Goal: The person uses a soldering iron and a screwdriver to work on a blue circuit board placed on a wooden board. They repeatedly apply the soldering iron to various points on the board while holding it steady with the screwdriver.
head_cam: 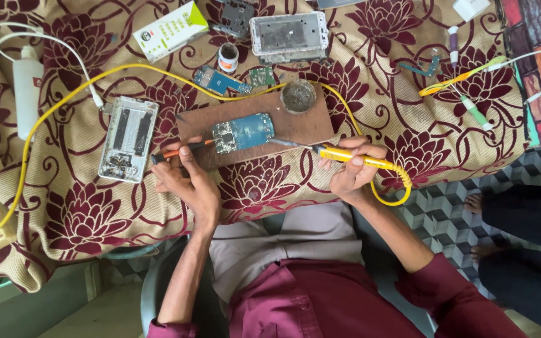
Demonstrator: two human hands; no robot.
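Observation:
A blue phone circuit board (243,132) lies on a brown wooden board (295,122) on the patterned cloth. My left hand (186,181) grips an orange-handled screwdriver (180,152) whose tip touches the circuit board's left edge. My right hand (352,169) holds a yellow soldering iron (345,156); its metal tip points left and rests at the circuit board's right edge. The iron's yellow cable (64,100) loops around the table.
An open phone frame (128,138) lies left of the wooden board, another (289,36) at the back. A round metal tin (298,96), small boards (220,80), a white-green box (170,30), white cables and pens (464,75) surround. Another person's feet (477,225) stand at right.

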